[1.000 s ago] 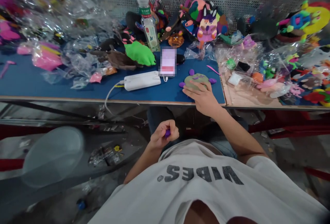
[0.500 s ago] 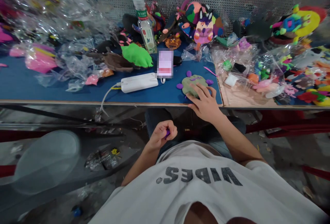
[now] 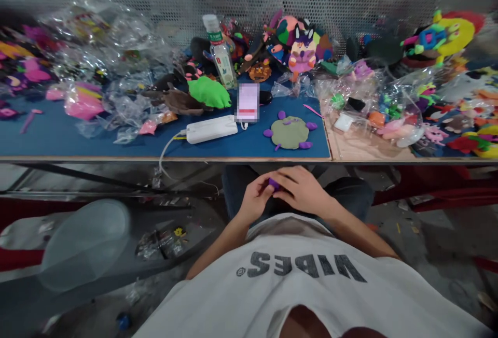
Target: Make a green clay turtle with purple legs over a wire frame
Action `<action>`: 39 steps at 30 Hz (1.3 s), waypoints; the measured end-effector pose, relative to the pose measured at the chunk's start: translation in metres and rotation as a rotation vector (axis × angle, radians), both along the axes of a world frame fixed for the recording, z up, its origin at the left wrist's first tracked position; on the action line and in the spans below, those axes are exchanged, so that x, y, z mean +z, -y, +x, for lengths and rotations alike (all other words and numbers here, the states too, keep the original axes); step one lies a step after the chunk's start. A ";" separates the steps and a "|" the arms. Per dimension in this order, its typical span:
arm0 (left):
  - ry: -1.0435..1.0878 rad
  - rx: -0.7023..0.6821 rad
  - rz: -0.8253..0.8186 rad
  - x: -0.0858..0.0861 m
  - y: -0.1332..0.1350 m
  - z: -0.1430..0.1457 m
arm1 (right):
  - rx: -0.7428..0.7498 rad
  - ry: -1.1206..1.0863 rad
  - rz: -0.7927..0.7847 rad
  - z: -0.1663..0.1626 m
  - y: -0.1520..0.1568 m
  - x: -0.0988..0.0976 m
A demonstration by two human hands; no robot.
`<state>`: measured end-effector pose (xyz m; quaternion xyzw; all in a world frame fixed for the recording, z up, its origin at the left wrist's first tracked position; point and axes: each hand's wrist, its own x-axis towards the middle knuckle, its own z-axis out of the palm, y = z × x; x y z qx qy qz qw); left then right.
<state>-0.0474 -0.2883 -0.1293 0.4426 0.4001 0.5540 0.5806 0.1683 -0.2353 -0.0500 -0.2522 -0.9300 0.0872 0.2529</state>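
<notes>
A small lump of purple modelling clay (image 3: pixel 274 184) is held above my lap, below the table's front edge. My left hand (image 3: pixel 254 199) is closed round it from one side, thumb against it. My right hand (image 3: pixel 302 189) has its fingers bent over the same lump from the other side, partly covering it. On the blue mat (image 3: pixel 249 150) in front of me lies a flat grey-green clay turtle-like shape (image 3: pixel 290 132) with purple pieces round its edge, touched by neither hand.
A white power strip (image 3: pixel 212 129), a phone (image 3: pixel 248 102) with a blurred screen and a plastic bottle (image 3: pixel 223 60) stand left of the shape. A pink tool (image 3: pixel 312 110) lies behind it. Clear bags (image 3: pixel 392 104) and clay figures crowd the right; a translucent stool (image 3: pixel 87 244) stands lower left.
My right hand has left the grey-green shape and come down to the purple clay. My left hand has moved right and slightly up with the lump, so both hands now meet.
</notes>
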 end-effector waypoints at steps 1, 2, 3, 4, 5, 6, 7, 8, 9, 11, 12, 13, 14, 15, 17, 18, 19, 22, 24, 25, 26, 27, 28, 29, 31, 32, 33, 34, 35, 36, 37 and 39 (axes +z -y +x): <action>-0.052 0.002 0.003 0.001 0.001 0.003 | 0.007 0.006 -0.032 -0.001 0.009 -0.006; -0.098 0.000 0.004 0.002 0.002 0.006 | -0.014 -0.013 -0.066 -0.001 0.017 -0.012; -0.137 -0.009 0.006 0.004 0.004 0.009 | -0.043 -0.045 -0.108 0.000 0.023 -0.019; -0.169 -0.026 0.009 0.006 0.005 0.012 | -0.072 -0.084 -0.155 0.002 0.027 -0.025; -0.196 -0.051 0.011 0.008 0.006 0.014 | -0.097 -0.122 -0.202 0.004 0.031 -0.032; -0.218 -0.083 0.012 0.010 0.007 0.017 | -0.117 -0.153 -0.242 0.007 0.033 -0.037; -0.237 -0.117 0.007 0.012 0.008 0.019 | -0.133 -0.174 -0.267 0.009 0.034 -0.042; -0.251 -0.150 -0.006 0.013 0.008 0.020 | -0.146 -0.189 -0.275 0.011 0.036 -0.046; -0.259 -0.177 -0.026 0.013 0.008 0.022 | -0.156 -0.203 -0.273 0.013 0.037 -0.049; -0.254 -0.216 -0.080 0.012 0.008 0.026 | -0.158 -0.227 -0.263 0.014 0.040 -0.052; -0.244 -0.227 -0.108 0.012 0.009 0.028 | -0.152 -0.243 -0.262 0.014 0.042 -0.052; -0.234 -0.229 -0.134 0.011 0.010 0.031 | -0.143 -0.263 -0.263 0.013 0.043 -0.051; -0.225 -0.220 -0.155 0.011 0.011 0.033 | -0.135 -0.289 -0.265 0.013 0.043 -0.049; -0.217 -0.203 -0.170 0.012 0.013 0.035 | -0.131 -0.324 -0.267 0.014 0.043 -0.047; -0.192 -0.150 -0.181 0.015 0.017 0.037 | -0.179 -0.441 -0.251 0.022 0.036 -0.043; -0.169 -0.120 -0.176 0.018 0.018 0.036 | -0.247 -0.533 -0.223 0.029 0.030 -0.041; -0.138 -0.089 -0.166 0.021 0.019 0.035 | -0.343 -0.645 -0.183 0.037 0.022 -0.039; -0.011 -0.004 -0.114 0.031 0.017 0.026 | -0.671 -0.981 -0.039 0.064 -0.001 -0.035; 0.083 0.008 -0.085 0.035 0.012 0.021 | -0.752 -1.090 -0.060 0.071 -0.007 -0.032; 0.125 -0.005 -0.079 0.038 0.010 0.020 | -0.726 -1.109 -0.150 0.069 -0.005 -0.031; 0.158 -0.025 -0.079 0.040 0.007 0.021 | -0.664 -1.111 -0.281 0.065 -0.002 -0.030; 0.182 -0.048 -0.085 0.042 0.005 0.023 | -0.579 -1.100 -0.429 0.058 0.004 -0.030; 0.190 -0.070 -0.090 0.044 0.004 0.026 | -0.487 -1.079 -0.554 0.050 0.010 -0.029; 0.182 -0.089 -0.091 0.046 0.003 0.030 | -0.409 -1.047 -0.621 0.042 0.016 -0.028; 0.134 -0.119 -0.080 0.050 0.002 0.038 | -0.323 -0.943 -0.572 0.031 0.025 -0.027; 0.100 -0.129 -0.071 0.052 0.002 0.040 | -0.293 -0.869 -0.503 0.029 0.026 -0.027; 0.066 -0.136 -0.064 0.054 0.002 0.042 | -0.260 -0.785 -0.432 0.029 0.027 -0.026; 0.038 -0.143 -0.063 0.056 0.002 0.043 | -0.220 -0.699 -0.376 0.031 0.026 -0.025; 0.018 -0.148 -0.067 0.057 0.002 0.042 | -0.174 -0.618 -0.342 0.034 0.024 -0.024; 0.003 -0.155 -0.071 0.057 0.002 0.041 | -0.127 -0.548 -0.321 0.036 0.022 -0.023; -0.008 -0.166 -0.076 0.057 0.002 0.039 | -0.089 -0.489 -0.310 0.039 0.020 -0.022; -0.024 -0.198 -0.091 0.055 0.002 0.036 | -0.048 -0.387 -0.314 0.042 0.020 -0.019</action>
